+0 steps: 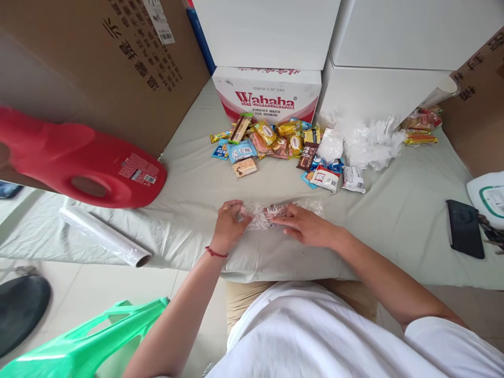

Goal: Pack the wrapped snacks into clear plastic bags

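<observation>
Near the front of the cloth-covered surface lies a crumpled sheet of clear plastic film (258,216), with a small brown snack packet (271,211) in it. My left hand (229,227) is closed on the film's left end, thumb and fingers pinching it. From the right, my right hand (309,224) has its fingers bent over the brown packet and the film around it. More loose film (315,208) sticks out behind the right hand. How far the film goes round the packet is hard to make out.
Behind are a pile of wrapped snacks (268,134), bunched clear plastic (374,142) and a Wahaha carton (271,94). A red jug (118,152) and a film roll (106,236) lie left; a black phone (465,229) lies right. A green bag (94,336) hangs below the edge.
</observation>
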A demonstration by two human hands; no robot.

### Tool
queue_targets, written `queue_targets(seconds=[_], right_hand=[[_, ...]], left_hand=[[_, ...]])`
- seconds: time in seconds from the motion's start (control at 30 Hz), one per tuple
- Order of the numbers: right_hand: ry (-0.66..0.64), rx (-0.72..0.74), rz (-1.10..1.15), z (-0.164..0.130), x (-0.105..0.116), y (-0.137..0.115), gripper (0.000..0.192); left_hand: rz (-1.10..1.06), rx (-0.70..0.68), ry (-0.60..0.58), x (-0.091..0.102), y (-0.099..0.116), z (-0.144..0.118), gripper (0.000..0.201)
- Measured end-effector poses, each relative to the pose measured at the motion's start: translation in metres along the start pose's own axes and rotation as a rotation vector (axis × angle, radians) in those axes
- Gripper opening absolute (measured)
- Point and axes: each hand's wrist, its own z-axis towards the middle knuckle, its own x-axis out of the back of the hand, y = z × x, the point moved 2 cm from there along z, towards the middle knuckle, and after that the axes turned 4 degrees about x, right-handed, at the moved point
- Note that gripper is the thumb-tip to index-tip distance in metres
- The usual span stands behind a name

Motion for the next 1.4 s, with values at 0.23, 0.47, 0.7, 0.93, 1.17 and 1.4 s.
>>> queue_targets(seconds=[0.23,0.47,0.7,0.93,1.17,1.4], right_hand=[[0.093,0.039,0.163,-0.003,0.000,-0.003,0.037],[0.223,-0.130,0.323,-0.018,0.007,0.000,0.031],[0.464,-0.655,-0.254,-0.057,0.011,0.030,0.047],[0.417,-0.683,0.068,-0.050,0.001,0.005,0.011],[0.653,-0.525,0.803,-0.041,-0.020,-0.011,0.042],[0.648,-0.600,0.852,-0.060,-0.032,0.004,0.052]], left_hand=[[-0.273,-0.013,0.003,-0.002,0.043,-0.045,0.020],[0.108,-0.329,-0.029,-0.068,0.079,-0.043,0.032],[0.336,-0.278,0.135,-0.075,0.072,-0.037,0.032],[0.373,-0.082,0.148,-0.085,0.065,-0.040,0.046],[0.238,-0.647,0.264,-0.104,0.085,-0.081,0.044],[-0.071,-0.777,-0.106,-0.121,0.080,-0.101,0.069]])
